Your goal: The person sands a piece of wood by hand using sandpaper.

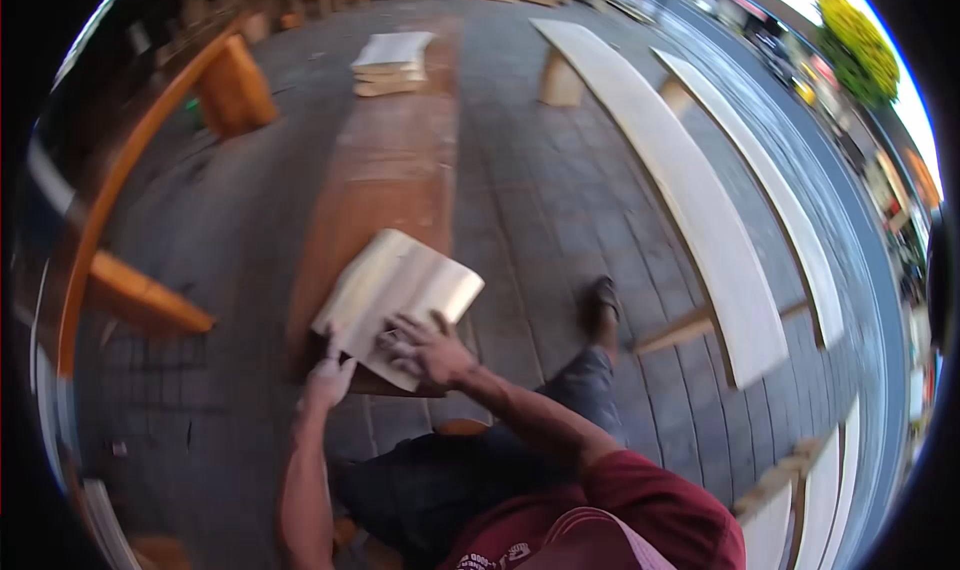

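A pale wooden board (400,275) with a wavy, curved face and brownish streaks lies at an angle across the near end of a long reddish-brown bench (385,190). My left hand (328,378) is at the board's near left corner, with its fingers closed around the edge. Over the lower part of the face, my right hand (425,352) rests with fingers spread. Whitish dust seems to coat these fingers, and blur hides whether anything small is under them. A stack of similar pale pieces (390,65) sits at the bench's far end.
On the right stand two long pale benches (680,190) (770,160) on wooden legs. An orange-brown wooden frame (120,185) is on the left. More pale boards (800,500) lie at lower right. The floor (520,210) is grey paving, with a road (800,100) beyond.
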Tool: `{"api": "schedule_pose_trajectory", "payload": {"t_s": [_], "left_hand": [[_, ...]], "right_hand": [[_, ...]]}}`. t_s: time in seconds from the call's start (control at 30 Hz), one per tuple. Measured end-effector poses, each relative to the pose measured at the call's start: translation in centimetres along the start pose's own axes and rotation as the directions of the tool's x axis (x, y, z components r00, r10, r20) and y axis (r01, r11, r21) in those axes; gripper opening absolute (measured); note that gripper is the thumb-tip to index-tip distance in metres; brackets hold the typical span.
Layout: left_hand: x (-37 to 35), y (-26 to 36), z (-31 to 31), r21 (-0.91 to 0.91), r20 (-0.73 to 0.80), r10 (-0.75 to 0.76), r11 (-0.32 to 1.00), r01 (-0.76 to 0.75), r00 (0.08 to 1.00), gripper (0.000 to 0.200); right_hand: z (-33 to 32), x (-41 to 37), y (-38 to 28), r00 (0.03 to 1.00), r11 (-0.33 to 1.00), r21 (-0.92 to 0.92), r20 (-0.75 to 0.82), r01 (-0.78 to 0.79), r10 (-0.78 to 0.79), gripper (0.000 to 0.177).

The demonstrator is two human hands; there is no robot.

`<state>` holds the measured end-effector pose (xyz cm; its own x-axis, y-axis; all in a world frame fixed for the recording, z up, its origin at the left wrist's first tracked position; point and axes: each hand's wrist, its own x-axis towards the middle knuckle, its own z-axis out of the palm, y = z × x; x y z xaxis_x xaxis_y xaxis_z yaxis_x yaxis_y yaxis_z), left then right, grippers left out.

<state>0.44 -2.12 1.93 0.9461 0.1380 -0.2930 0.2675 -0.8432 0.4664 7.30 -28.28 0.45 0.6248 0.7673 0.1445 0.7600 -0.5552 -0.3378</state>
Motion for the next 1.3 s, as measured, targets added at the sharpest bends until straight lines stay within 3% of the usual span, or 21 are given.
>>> {"api": "schedule_pose_trajectory", "payload": {"t_s": [0.03,0.07,0.1,0.17,0.2,0.23,0.27,0.3,0.37,0.43,0.5,0.57,0.63,0.7,0.77,0.83,0.87,1.1,1.17,1.23,1.3], "left_hand": [[0.3,-0.6,0.5,0.008,-0.018,0.018,1.000,-0.018,1.000,0.088],[-0.2,0.3,-0.2,0.017,0.000,0.009,1.000,-0.009,1.000,0.089],[-0.7,1.0,-0.5,-0.027,0.002,-0.004,1.000,0.004,1.000,0.088],[-0.5,0.9,-0.4,-0.045,0.026,-0.026,0.999,0.027,0.999,0.084],[0.1,0.2,0.5,-0.014,-0.031,0.028,0.999,-0.029,0.999,0.084],[-0.1,1.2,-0.4,0.001,0.041,-0.047,0.999,0.047,0.998,0.083],[0.3,-0.2,0.7,-0.072,-0.045,0.074,0.994,-0.077,0.996,0.080],[0.4,-0.1,0.5,-0.090,-0.001,0.057,0.994,-0.057,0.998,0.078],[0.1,-0.5,0.9,-0.079,-0.046,0.108,0.991,-0.111,0.993,0.077],[-0.5,0.5,0.3,-0.104,-0.008,0.066,0.992,-0.066,0.998,0.078],[0.0,-0.2,0.9,-0.088,-0.030,0.073,0.993,-0.075,0.997,0.079],[0.7,-0.9,2.1,-0.059,-0.078,0.120,0.990,-0.125,0.990,0.079],[1.0,-1.2,2.5,-0.019,-0.098,0.136,0.990,-0.138,0.986,0.078],[0.5,-0.5,1.8,-0.025,-0.058,0.119,0.992,-0.120,0.991,0.075],[0.4,0.1,1.3,-0.018,-0.017,0.072,0.997,-0.072,0.997,0.071],[-0.1,1.4,0.4,0.016,0.037,0.013,1.000,-0.014,0.999,0.070],[0.3,0.9,1.2,0.029,0.031,0.015,0.999,-0.016,0.999,0.070],[-0.5,2.1,2.1,0.077,-0.055,0.023,0.997,-0.018,0.998,0.078],[-0.3,2.2,2.4,0.114,-0.043,0.003,0.993,0.001,0.999,0.086],[-0.4,2.7,2.2,0.134,-0.047,-0.006,0.991,0.012,0.999,0.087],[-0.3,2.9,2.0,0.106,-0.036,-0.017,0.994,0.020,0.999,0.092]], "right_hand": [[-1.7,0.5,1.3,0.997,0.997,-0.074,0.074,0.027,-0.022,0.052],[-1.4,1.5,3.1,0.974,0.955,0.191,0.025,-0.226,0.225,0.047],[-1.1,2.4,4.9,0.889,0.788,0.474,-0.025,-0.393,0.458,0.043],[-2.2,3.9,9.1,0.900,0.935,0.201,-0.274,-0.292,0.340,0.043],[-2.2,4.4,9.1,0.834,0.907,0.156,-0.357,-0.390,0.420,0.044],[-1.5,4.5,8.4,0.748,0.861,0.123,-0.444,-0.494,0.493,0.045],[0.3,4.8,8.1,0.718,0.854,0.144,-0.482,-0.500,0.502,0.047],[2.2,4.9,7.8,0.681,0.841,0.164,-0.518,-0.515,0.518,0.049],[3.5,2.4,2.2,0.787,0.888,0.127,-0.421,-0.441,0.451,0.053],[5.2,-0.7,-2.2,0.908,0.967,0.108,-0.333,-0.231,0.254,0.055],[4.0,-2.5,-6.1,0.989,0.993,0.059,-0.100,-0.106,0.111,0.056],[3.8,-2.2,-4.7,0.989,0.999,-0.041,-0.147,-0.025,0.019,0.056],[3.8,-0.9,-1.3,0.970,0.994,-0.082,-0.239,-0.065,0.044,0.055],[3.0,0.9,2.8,0.909,0.955,0.081,-0.295,-0.284,0.295,0.056],[3.4,2.6,5.7,0.721,0.848,0.142,-0.466,-0.511,0.513,0.057],[7.8,3.2,10.0,0.661,0.862,0.123,-0.592,-0.492,0.461,0.063],[5.0,3.4,6.2,0.590,0.736,0.340,-0.444,-0.586,0.675,0.068],[4.6,-0.8,-1.3,0.813,0.862,0.251,-0.296,-0.440,0.501,0.075],[5.6,0.5,2.8,0.759,0.857,0.207,-0.399,-0.472,0.514,0.075],[8.1,2.3,10.2,0.595,0.817,0.315,-0.567,-0.483,0.570,0.074],[9.3,3.2,18.2,0.675,0.879,0.125,-0.594,-0.459,0.437,0.056]]}}
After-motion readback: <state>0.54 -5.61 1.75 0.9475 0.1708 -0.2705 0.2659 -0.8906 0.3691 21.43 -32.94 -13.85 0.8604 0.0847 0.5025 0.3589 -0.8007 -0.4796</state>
